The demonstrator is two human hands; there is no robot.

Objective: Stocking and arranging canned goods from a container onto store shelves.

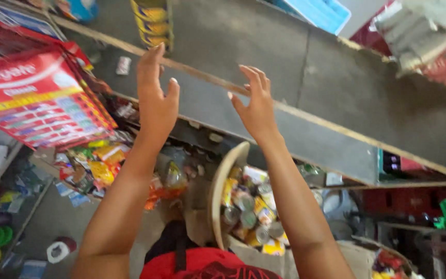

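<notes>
Crowded shop shelves fill the view from above, with a long grey shelf board (305, 67) running slantwise across the frame, edged by a thin wooden strip. Both of the person's arms reach up toward it: the left hand (156, 98) is open, fingers straight and together, its fingertips at the wooden strip, while the right hand (256, 106) is open too, fingers spread and slightly curled, just short of the same edge. Neither hand holds anything. A stack of yellow packets (153, 23) stands on the board just beyond the left hand, and a small white packet (124, 65) lies near it. Below the arms sit a round basket (223, 191) of tins and wrapped goods, a red printed carton (37, 98) to the left, and loose snack packets (94, 168). By the look of it, the reach toward the shelf is under way; grasping anything would call for stretching further over the edge.
</notes>
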